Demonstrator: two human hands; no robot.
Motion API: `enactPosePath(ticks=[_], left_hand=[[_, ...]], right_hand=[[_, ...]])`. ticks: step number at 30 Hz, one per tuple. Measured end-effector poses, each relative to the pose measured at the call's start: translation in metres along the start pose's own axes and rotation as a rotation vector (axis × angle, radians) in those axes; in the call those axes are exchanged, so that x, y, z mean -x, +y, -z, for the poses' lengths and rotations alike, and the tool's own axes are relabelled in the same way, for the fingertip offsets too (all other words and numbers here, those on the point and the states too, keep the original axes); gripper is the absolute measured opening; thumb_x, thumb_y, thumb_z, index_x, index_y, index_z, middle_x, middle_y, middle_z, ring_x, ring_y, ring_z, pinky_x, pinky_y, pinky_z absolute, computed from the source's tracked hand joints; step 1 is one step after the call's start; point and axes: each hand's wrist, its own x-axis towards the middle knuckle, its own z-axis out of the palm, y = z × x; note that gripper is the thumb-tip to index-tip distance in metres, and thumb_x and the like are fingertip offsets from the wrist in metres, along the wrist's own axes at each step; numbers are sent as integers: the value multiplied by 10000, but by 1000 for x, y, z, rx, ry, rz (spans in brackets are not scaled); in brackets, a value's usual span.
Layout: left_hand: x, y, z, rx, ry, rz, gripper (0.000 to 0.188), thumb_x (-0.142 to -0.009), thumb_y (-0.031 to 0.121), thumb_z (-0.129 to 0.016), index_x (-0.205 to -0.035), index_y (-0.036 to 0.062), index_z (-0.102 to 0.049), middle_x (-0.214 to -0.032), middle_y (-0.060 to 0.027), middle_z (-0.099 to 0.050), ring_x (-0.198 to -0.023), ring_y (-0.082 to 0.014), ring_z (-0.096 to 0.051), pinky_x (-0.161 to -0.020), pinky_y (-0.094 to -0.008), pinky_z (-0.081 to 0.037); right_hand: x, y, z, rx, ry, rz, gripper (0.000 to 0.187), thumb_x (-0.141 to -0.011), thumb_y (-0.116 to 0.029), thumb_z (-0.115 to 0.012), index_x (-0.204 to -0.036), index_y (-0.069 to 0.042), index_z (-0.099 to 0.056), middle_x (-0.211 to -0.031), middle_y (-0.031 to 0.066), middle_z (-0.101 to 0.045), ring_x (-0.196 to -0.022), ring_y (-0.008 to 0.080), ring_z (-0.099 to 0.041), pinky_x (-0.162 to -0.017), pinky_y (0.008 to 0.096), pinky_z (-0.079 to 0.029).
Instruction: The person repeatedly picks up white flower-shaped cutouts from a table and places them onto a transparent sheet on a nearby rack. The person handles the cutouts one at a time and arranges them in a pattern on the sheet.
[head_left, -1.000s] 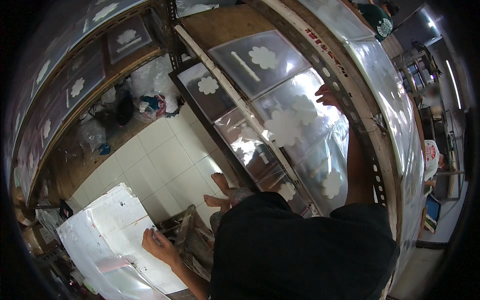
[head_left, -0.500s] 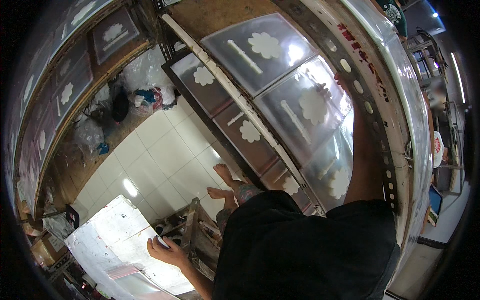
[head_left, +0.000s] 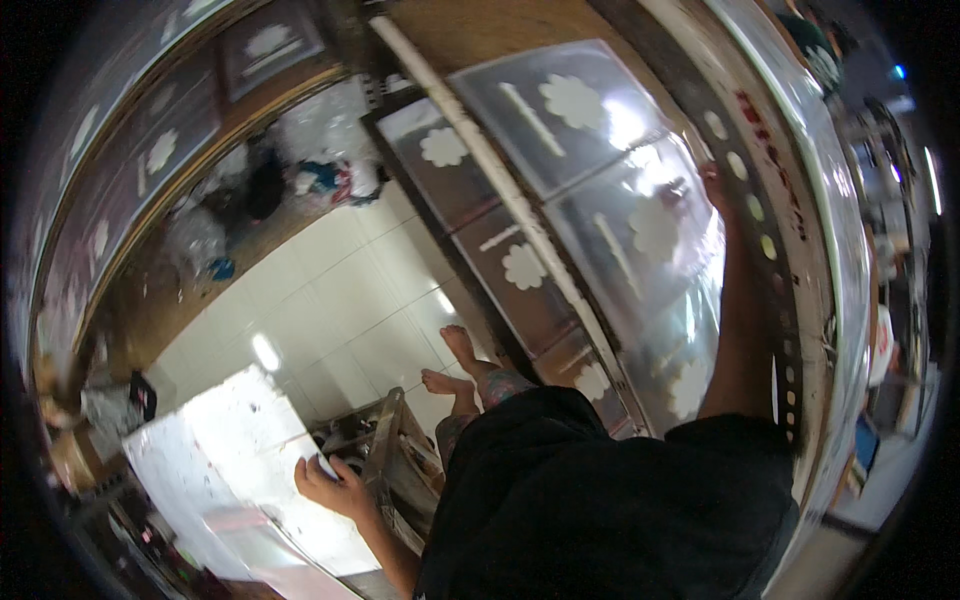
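My left hand (head_left: pixel 335 487) rests at the right edge of a brightly lit white board (head_left: pixel 215 425), fingers and thumb apart. A small bluish patch shows between thumb and fingers; I cannot make out what it is. My right arm reaches up along the slotted metal rail, and my right hand (head_left: pixel 714 188) is at the far right edge of a glossy clear plastic sheet (head_left: pixel 590 235). Blur and glare hide its finger grip. A white flower-shaped piece (head_left: pixel 655 230) and a white strip (head_left: pixel 617 255) show on that sheet.
More clear sheets with white flower shapes (head_left: pixel 573 102) line the sloping racks. Below the left rack lie crumpled plastic bags (head_left: pixel 325 125). A wooden stand (head_left: pixel 385 440) is beside the white board. A slotted metal rail (head_left: pixel 754 205) runs along my right. Bare feet (head_left: pixel 458 345) stand on pale tiles.
The view has shifted slightly and blurred. My right hand has moved a little down along the sheet's edge. My left hand stays at the white board's edge.
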Motion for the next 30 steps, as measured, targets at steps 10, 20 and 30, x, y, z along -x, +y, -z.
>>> enactPosePath(ticks=[10,20,30], left_hand=[[-12,28,33,110,81,152,334,-774,106,-749,-1072,26,-620,-1217,-211,-555,-1164,-413,-517,-1018,-501,-407],[22,4,37,354,240,266,420,-791,99,-713,-1186,-3,-612,-1328,-218,-537,-1278,-411,-482,-1095,-475,-394],[129,-21,78,-45,312,705,517,-872,207,-673,-1308,-39,-544,-1458,-243,-446,-1391,-420,-374,-1179,-552,-246]], right_hand=[[-47,-56,-71,-122,311,456,323,-957,-74,-504,-1239,24,-624,-1243,174,-658,-1174,314,-616,-1041,408,-454],[139,-535,-159,-710,-635,866,221,-1009,-106,-551,-1197,-23,-631,-1053,68,-669,-956,166,-662,-875,300,-501],[234,-498,-389,-605,-1344,271,175,-1007,-240,-603,-1078,-79,-603,-1009,74,-654,-789,211,-658,-688,345,-532]])
